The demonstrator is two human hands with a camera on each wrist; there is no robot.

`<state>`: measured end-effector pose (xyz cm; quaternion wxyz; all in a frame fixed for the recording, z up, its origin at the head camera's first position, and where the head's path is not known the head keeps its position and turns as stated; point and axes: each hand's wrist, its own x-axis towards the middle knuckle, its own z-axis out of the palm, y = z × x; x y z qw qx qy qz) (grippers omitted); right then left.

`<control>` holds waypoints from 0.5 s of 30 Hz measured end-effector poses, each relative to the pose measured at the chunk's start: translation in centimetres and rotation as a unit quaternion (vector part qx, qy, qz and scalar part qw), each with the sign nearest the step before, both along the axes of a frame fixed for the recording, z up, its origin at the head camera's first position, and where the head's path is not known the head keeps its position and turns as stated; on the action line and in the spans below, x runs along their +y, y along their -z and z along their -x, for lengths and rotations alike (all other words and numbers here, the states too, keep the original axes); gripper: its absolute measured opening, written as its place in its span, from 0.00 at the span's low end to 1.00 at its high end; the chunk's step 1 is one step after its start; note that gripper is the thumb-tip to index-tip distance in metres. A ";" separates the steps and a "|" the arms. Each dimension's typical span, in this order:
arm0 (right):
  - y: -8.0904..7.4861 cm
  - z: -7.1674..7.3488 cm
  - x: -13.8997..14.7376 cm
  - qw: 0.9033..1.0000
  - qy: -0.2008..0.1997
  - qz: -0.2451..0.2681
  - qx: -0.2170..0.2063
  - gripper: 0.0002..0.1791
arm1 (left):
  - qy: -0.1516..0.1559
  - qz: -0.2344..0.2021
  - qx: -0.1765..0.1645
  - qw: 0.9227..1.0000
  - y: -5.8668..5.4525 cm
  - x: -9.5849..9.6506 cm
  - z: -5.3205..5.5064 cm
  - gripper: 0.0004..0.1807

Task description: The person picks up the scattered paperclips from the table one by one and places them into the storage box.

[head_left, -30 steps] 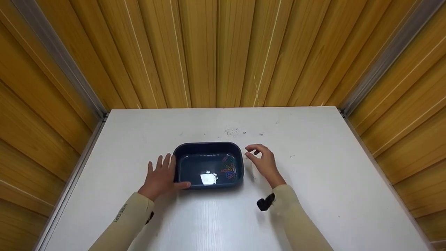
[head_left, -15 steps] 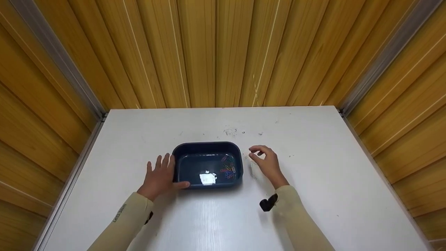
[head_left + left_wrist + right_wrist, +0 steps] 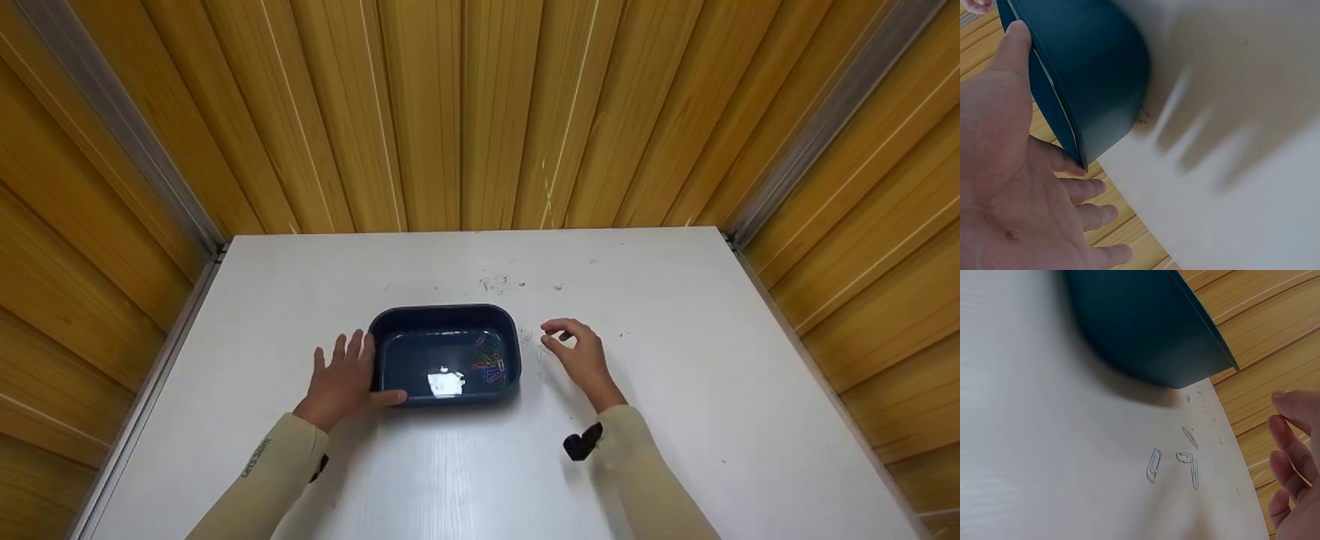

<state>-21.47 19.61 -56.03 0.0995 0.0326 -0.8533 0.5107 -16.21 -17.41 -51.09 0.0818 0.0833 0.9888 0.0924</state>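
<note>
A dark blue tray (image 3: pixel 450 401) stands on the white table, with several coloured paper clips (image 3: pixel 489 364) in its right end. My left hand (image 3: pixel 343 386) rests against the tray's left side, fingers straight and spread, the thumb along the near rim. In the left wrist view, the thumb and index finger touch the tray's edge. To the right of the tray, my right hand (image 3: pixel 579 358) is held over the table, fingers bent, with a gap between thumb and index finger and nothing visible in it. Several silver paper clips (image 3: pixel 1154 465) lie on the table between that hand and the tray.
The white table (image 3: pixel 465 480) reaches back to yellow wood-patterned panels (image 3: pixel 427 112), with similar panels on both sides. Dark scuff marks (image 3: pixel 495 283) show on the tabletop behind the tray. A small black device (image 3: pixel 581 442) is worn at the right sleeve cuff.
My right hand has drifted slightly right and toward me, away from the tray, so the silver clips on the table show more plainly. The left hand stays on the tray.
</note>
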 end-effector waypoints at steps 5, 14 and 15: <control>0.4 -0.5 0.2 1.000 0.001 0.012 -0.003 0.09 | 0.000 -0.006 0.007 1.000 -0.1 0.1 -0.1 0.63; 1.2 -1.5 0.4 1.000 0.014 0.007 -0.015 0.09 | 0.003 -0.010 0.004 1.000 -0.3 0.1 0.0 0.64; 1.3 -1.6 0.5 1.000 0.017 0.004 -0.016 0.09 | 0.002 -0.010 0.003 1.000 -0.3 0.1 0.0 0.64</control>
